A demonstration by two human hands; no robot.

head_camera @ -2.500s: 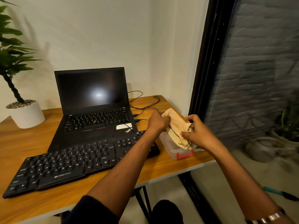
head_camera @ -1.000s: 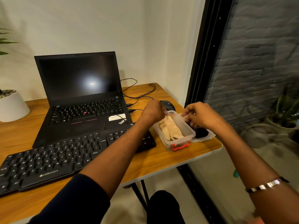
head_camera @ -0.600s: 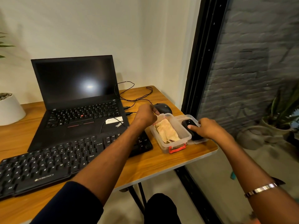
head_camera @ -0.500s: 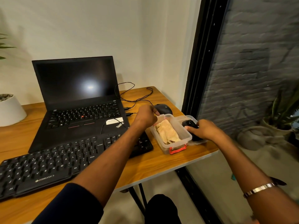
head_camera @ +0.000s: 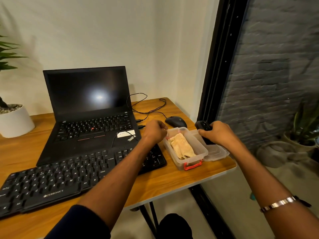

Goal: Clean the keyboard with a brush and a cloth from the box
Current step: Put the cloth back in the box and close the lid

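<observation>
A black external keyboard (head_camera: 69, 178) lies along the desk's front, in front of an open laptop. To its right stands a clear plastic box (head_camera: 198, 149) with a red latch, and a folded beige cloth (head_camera: 181, 147) lies inside it. My left hand (head_camera: 154, 131) is curled at the box's far left corner and seems to hold the rim. My right hand (head_camera: 218, 134) grips a black brush (head_camera: 202, 125), raised just above the box's clear lid (head_camera: 215, 152), which lies right of the box. Most of the brush is hidden in my fist.
The black laptop (head_camera: 89, 118) is open with a dark screen. A black mouse (head_camera: 176, 121) and its cables lie behind the box. A white plant pot (head_camera: 14, 120) stands at the far left. The desk's right edge (head_camera: 231, 168) is close to the lid, beside a glass door frame.
Both hands lowered the cloth into the box. My right hand then went to the lid, closed round the black brush and lifted it. My left hand stayed at the box.
</observation>
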